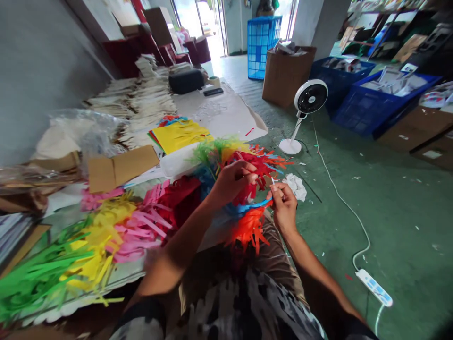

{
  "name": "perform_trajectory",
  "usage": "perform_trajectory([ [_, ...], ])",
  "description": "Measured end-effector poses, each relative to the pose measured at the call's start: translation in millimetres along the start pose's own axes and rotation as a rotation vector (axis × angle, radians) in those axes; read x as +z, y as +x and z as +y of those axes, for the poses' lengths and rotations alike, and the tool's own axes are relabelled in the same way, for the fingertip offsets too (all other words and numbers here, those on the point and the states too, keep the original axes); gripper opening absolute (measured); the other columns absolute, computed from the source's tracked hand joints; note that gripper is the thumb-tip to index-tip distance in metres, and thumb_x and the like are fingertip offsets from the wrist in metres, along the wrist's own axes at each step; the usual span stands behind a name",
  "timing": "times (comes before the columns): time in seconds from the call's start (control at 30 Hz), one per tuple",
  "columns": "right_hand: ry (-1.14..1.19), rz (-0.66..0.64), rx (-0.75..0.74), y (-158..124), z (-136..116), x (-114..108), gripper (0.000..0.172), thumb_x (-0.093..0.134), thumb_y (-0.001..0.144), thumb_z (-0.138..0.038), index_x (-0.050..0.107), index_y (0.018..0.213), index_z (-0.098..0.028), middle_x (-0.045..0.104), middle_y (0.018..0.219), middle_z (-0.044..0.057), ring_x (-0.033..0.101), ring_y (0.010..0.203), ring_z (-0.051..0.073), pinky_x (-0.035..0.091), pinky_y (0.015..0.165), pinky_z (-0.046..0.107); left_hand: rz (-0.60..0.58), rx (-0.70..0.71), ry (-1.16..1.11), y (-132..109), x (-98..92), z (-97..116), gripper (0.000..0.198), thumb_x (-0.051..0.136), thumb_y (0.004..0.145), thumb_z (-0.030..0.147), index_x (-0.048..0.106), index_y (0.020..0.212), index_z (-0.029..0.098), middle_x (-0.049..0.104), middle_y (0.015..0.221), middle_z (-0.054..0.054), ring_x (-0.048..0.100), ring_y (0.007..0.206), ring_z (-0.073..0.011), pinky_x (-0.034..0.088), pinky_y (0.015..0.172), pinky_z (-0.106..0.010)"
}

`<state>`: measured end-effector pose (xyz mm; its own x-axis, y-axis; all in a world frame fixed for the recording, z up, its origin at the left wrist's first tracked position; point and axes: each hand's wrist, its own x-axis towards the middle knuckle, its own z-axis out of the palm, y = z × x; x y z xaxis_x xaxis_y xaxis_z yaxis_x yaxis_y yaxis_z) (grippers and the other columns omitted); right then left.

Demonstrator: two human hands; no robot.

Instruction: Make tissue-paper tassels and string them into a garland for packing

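My left hand (231, 179) is closed around a bundle of fringed paper strips (260, 167), red on top with green and yellow behind. My right hand (283, 203) pinches a thin white stick-like piece at the bundle's near edge, where blue and orange fringes (249, 226) hang down over my lap. Both hands are held close together above my knees.
Piles of green, yellow and pink fringed paper (95, 241) lie at the left on a low board. Yellow sheets (179, 134), cardboard (118, 167) and stacked papers sit beyond. A white fan (306, 106), a power strip (375, 286) with cable, blue crates (368, 104) and boxes stand on the green floor.
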<state>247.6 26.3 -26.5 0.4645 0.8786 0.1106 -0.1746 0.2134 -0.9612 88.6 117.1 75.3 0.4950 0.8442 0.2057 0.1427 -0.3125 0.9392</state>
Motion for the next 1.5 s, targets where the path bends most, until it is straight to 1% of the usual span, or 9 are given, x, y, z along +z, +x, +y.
perform_trajectory([
  [0.07,0.009,0.017,0.006,1,1,-1,0.034,0.069,0.093,-0.057,0.061,0.096,-0.024,0.061,0.066,-0.006,0.041,0.049,0.011,0.030,0.048,0.025,-0.017,-0.031,0.024,-8,20.8,-15,0.019,0.077,0.083,0.031,0.067,0.094,0.019,0.076,0.076,0.000,0.070,0.067,-0.0146,0.053,0.062,-0.025],
  [0.17,0.018,0.029,0.013,1,2,-1,0.036,0.070,0.092,-0.059,0.061,0.094,-0.024,0.061,0.067,-0.005,0.045,0.052,0.011,0.036,0.051,0.025,-0.060,-0.037,0.043,-14,38.1,-31,0.015,0.074,0.086,0.031,0.063,0.089,0.020,0.078,0.080,-0.002,0.074,0.074,-0.0174,0.056,0.071,-0.028],
  [0.27,0.033,0.028,0.018,0,1,0,0.035,0.069,0.092,-0.059,0.060,0.094,-0.025,0.061,0.068,-0.005,0.051,0.055,0.012,0.042,0.054,0.025,-0.126,-0.035,0.013,-18,44.1,-37,0.013,0.068,0.092,0.032,0.063,0.093,0.020,0.079,0.086,-0.003,0.076,0.082,-0.0178,0.056,0.079,-0.028],
  [0.4,0.054,0.000,0.034,-1,-2,1,0.034,0.070,0.092,-0.057,0.063,0.102,-0.025,0.062,0.068,-0.005,0.054,0.055,0.013,0.046,0.054,0.026,-0.112,-0.004,0.049,-23,48.3,-41,0.014,0.065,0.094,0.033,0.063,0.098,0.020,0.078,0.090,-0.002,0.076,0.088,-0.0172,0.054,0.082,-0.026],
  [0.5,0.051,-0.029,0.040,-3,-4,1,0.034,0.071,0.091,-0.056,0.065,0.105,-0.025,0.063,0.067,-0.005,0.055,0.056,0.014,0.048,0.055,0.027,-0.089,-0.004,0.046,-26,50.5,-42,0.012,0.064,0.095,0.032,0.061,0.097,0.020,0.077,0.090,-0.002,0.076,0.089,-0.0168,0.054,0.083,-0.026],
  [0.77,0.020,-0.066,0.009,-4,-4,2,0.028,0.073,0.092,-0.051,0.069,0.097,-0.024,0.065,0.067,-0.004,0.056,0.058,0.013,0.049,0.061,0.028,-0.048,0.021,0.137,-31,47.3,-42,0.010,0.058,0.099,0.029,0.063,0.097,0.021,0.078,0.089,-0.001,0.074,0.083,-0.0150,0.053,0.079,-0.025],
  [1.0,0.001,-0.083,0.005,-4,-5,1,0.027,0.074,0.091,-0.051,0.067,0.095,-0.025,0.065,0.065,-0.005,0.057,0.059,0.014,0.048,0.062,0.028,-0.072,0.011,-0.003,-34,49.9,-48,0.015,0.065,0.096,0.035,0.062,0.099,0.021,0.077,0.087,-0.001,0.074,0.081,-0.0152,0.056,0.080,-0.026],
  [1.27,-0.015,-0.119,0.003,-3,-7,0,0.027,0.072,0.092,-0.051,0.065,0.096,-0.025,0.067,0.066,-0.004,0.058,0.058,0.014,0.049,0.063,0.028,-0.033,0.022,0.030,-35,47.2,-45,0.013,0.060,0.097,0.033,0.063,0.094,0.021,0.075,0.086,-0.001,0.072,0.082,-0.0151,0.055,0.080,-0.026],
  [1.5,-0.031,-0.086,-0.012,-2,-5,1,0.026,0.068,0.095,-0.050,0.062,0.091,-0.025,0.065,0.066,-0.004,0.057,0.058,0.014,0.049,0.064,0.029,-0.006,0.014,0.008,-39,44.9,-48,0.013,0.062,0.097,0.033,0.066,0.093,0.021,0.068,0.081,0.002,0.062,0.070,-0.0114,0.049,0.070,-0.024],
])
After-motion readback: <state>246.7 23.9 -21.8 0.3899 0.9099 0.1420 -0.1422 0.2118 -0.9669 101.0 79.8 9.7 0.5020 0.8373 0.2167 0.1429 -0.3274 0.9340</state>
